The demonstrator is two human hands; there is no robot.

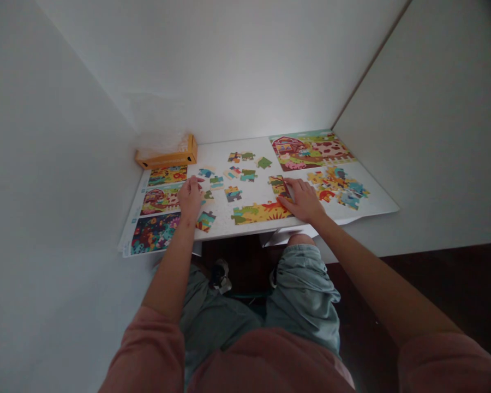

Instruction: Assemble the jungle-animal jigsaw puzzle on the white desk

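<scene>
The right hand (303, 200) rests over the right end of the joined puzzle strip (262, 213), fingers on an upright section (277, 185) that meets it; whether it pinches a piece I cannot tell. The left hand (191, 197), fingers drawn together, is among loose pieces (216, 182) at the left, its grip unclear. Between the hands, more pieces lie scattered on the white table (253, 191). Right of the right hand sits a piece pile (339, 186), with a farm picture (311, 150) behind. A picture sheet (155, 232) and yellow box (167, 159) occupy the left end.
</scene>
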